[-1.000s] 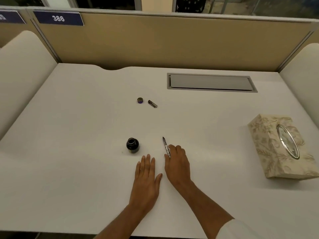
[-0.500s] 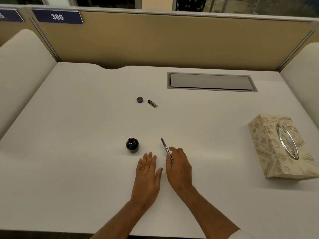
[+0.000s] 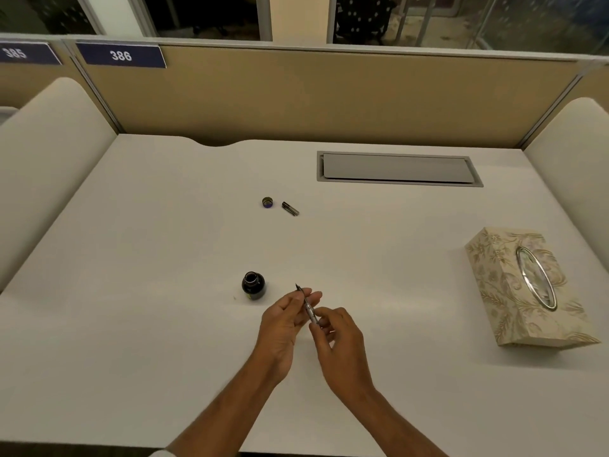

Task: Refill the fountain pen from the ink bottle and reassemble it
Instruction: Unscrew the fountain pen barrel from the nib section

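Observation:
Both hands hold the thin fountain pen body [image 3: 309, 310] just above the white desk [image 3: 164, 258], its nib pointing away and to the left. My left hand [image 3: 286, 319] pinches the nib end; my right hand [image 3: 336, 334] grips the rear end. The small dark ink bottle [image 3: 253, 285] stands uncapped a little to the left of the nib. Farther back lie the round bottle cap [image 3: 267, 202] and a short dark pen part [image 3: 290, 208], side by side.
A patterned tissue box [image 3: 524, 285] sits at the right of the desk. A grey cable hatch [image 3: 397, 168] is set into the desk at the back. Tan partition walls and cream side panels enclose the desk.
My right hand lifted the pen off the desk. My left hand rose from lying flat and took hold of the pen's nib end.

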A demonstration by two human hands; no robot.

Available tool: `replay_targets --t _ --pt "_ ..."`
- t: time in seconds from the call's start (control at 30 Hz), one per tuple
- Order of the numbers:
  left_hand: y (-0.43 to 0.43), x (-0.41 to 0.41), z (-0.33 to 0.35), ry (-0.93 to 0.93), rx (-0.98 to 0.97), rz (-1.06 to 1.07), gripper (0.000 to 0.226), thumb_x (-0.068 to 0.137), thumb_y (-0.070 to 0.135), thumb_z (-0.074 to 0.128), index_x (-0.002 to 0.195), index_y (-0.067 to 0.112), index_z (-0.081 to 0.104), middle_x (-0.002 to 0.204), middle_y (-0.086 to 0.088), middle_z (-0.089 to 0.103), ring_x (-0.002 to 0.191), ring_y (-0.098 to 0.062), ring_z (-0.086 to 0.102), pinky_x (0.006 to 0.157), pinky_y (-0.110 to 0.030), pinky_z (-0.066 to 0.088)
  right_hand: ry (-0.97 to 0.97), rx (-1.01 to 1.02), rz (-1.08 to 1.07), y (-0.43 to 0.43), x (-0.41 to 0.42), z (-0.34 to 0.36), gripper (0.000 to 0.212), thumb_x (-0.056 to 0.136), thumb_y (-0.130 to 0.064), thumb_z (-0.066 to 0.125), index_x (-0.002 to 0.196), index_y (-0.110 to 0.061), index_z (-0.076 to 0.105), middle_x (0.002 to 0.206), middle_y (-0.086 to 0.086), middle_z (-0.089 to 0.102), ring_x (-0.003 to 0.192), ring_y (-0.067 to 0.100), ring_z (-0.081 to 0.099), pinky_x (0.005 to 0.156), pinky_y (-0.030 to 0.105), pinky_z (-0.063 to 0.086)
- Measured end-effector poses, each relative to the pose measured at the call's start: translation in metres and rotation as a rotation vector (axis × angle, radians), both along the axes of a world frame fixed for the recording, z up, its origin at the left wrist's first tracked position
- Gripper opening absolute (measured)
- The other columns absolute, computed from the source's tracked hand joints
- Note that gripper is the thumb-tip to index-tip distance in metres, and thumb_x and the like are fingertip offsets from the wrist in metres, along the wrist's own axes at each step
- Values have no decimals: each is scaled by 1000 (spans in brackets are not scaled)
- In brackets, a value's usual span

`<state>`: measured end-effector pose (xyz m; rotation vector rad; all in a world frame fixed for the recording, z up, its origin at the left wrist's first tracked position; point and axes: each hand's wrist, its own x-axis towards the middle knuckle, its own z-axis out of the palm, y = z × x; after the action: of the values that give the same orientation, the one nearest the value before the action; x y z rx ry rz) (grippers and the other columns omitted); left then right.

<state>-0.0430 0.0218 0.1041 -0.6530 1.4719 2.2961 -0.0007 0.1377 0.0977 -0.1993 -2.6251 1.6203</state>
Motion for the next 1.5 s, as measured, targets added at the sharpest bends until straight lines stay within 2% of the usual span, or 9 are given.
replay_targets --t 0.07,0.2,0.33,0.7,0.87,1.03,1.13,1.33,1.5 --pt "-1 0 1 -21 39 8 26 104 15 53 120 0 67 116 -17 78 117 -29 71 106 -40 51 -146 -137 0 4 -1 9 10 98 -21 62 101 -27 70 87 -4 70 80 7 65 69 17 53" --pt "-3 -1 7 -43 130 19 23 104 14 54 117 1 66 117 -21 76 116 -32 70 97 -40 54 -444 -373 55 11 -5 29 34 103 -35 50 95 -12 75 76 4 73 66 10 62 66 23 52" --pt "-3 -3 12 -80 212 35 21 101 11 59 115 -2 67 108 -22 77 110 -33 74 93 -40 59 -619 -560 70 17 -9 39 36 103 -34 51 97 -8 75 72 4 70 65 14 61 68 28 53" --pt "-2 -8 23 -81 172 71 24 94 8 67 115 -5 70 103 -22 78 103 -35 76 92 -40 59 -293 -185 -75 2 -3 44 23 95 -26 66 78 -13 76 64 6 73 56 11 67 61 27 56" --pt "-3 -9 31 -85 239 76 21 96 6 64 113 -4 69 102 -19 79 98 -29 78 86 -36 61 -484 -531 -204 6 -3 59 37 100 -36 59 85 -6 76 66 9 71 56 14 62 60 26 53" --pt "-4 -9 33 -98 277 87 23 98 6 62 116 -6 68 105 -22 78 99 -31 78 83 -35 64 -559 -823 -333 9 -7 63 10 86 -7 76 87 3 74 76 12 69 64 18 62 65 26 59" --pt "-5 -8 34 -101 275 86 23 98 6 61 117 -6 68 106 -22 78 100 -31 78 81 -34 64 -592 -954 -387 9 -6 66 16 85 -9 78 90 6 74 78 14 69 68 21 64 68 28 62" --pt "-5 -6 37 -103 284 84 21 98 5 61 114 -7 68 105 -23 78 97 -32 78 82 -36 65 -579 -975 -427 8 -6 68 6 84 5 74 90 6 74 88 20 68 73 23 65 70 29 62" --pt "-6 -5 41 -90 275 62 21 98 5 60 113 -7 68 103 -22 79 95 -31 79 81 -35 65 -625 -1032 -430 7 -6 70 13 90 -2 71 95 10 72 83 19 70 73 26 67 72 33 63"
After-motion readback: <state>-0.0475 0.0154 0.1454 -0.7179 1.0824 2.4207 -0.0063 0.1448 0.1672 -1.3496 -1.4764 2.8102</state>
